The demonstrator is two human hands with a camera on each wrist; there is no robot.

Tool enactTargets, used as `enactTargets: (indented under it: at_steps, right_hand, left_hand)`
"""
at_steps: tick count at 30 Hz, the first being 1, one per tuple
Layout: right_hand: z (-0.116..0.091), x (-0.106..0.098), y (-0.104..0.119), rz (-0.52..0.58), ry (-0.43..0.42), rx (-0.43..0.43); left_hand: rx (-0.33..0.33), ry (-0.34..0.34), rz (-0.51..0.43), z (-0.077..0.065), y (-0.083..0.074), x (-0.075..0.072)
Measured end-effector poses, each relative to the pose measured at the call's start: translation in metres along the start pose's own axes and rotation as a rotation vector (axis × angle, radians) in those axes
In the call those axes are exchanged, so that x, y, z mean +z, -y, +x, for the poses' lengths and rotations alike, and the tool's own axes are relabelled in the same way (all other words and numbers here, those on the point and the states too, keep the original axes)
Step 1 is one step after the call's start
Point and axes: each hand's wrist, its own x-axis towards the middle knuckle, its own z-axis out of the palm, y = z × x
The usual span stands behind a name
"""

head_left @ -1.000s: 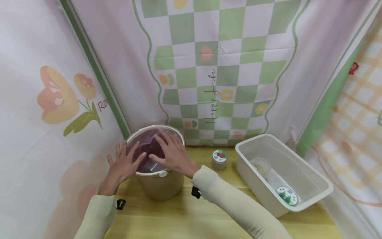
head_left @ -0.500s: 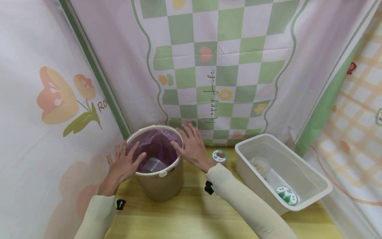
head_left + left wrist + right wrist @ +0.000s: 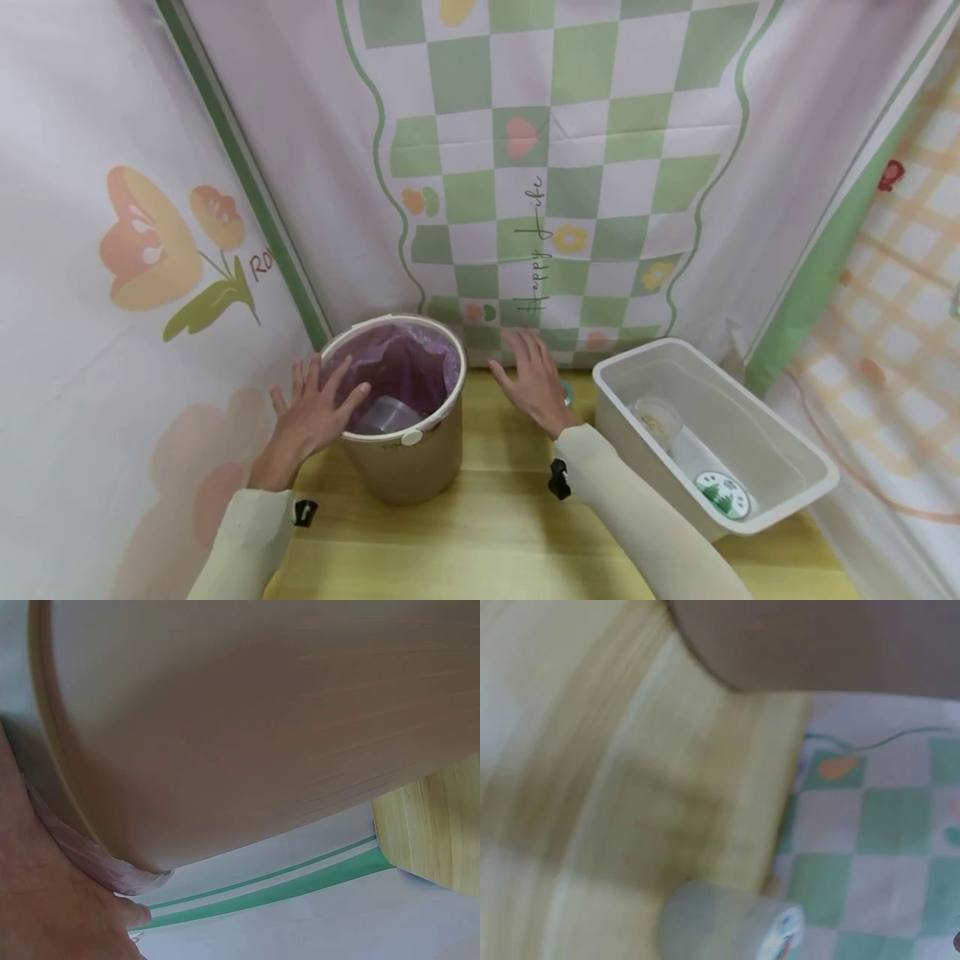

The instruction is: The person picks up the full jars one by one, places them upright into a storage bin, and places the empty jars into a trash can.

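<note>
A beige trash bin point(image 3: 405, 475) stands at the left of the table, lined with a purple plastic bag point(image 3: 411, 358). Down inside the liner lies a clear plastic container point(image 3: 390, 414). My left hand point(image 3: 306, 423) rests at the bin's left rim with spread, fairly straight fingers; in the left wrist view it lies against the bag's folded edge point(image 3: 101, 866). My right hand point(image 3: 534, 382), fingers extended and holding nothing, is right of the bin, above a small lidded jar point(image 3: 716, 922). In the head view that hand hides most of the jar.
To the right is a light grey rectangular tub point(image 3: 637, 446). Inside are a clear container point(image 3: 656, 421) with something yellowish and another with a round green-and-white tree label point(image 3: 722, 495). Printed cloth point(image 3: 585, 192) hangs behind the wooden table point(image 3: 450, 542).
My right hand has left the bin's opening and moved right, to the jar, uncovering the bag and the container inside. The left hand has stayed at the rim.
</note>
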Motion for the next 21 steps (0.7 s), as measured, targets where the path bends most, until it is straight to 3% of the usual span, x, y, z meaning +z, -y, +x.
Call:
enactTargets:
  at_steps: [15,21]
  right_hand:
    - [-0.036,0.026,-0.056,-0.049,0.019,0.076]
    - [-0.048,0.031,-0.072,-0.055,0.093,0.153]
  left_hand:
    - [-0.009,-0.012,0.014,-0.001,0.001,0.003]
    - [-0.007,-0.018,0.015,0.001,0.001,0.003]
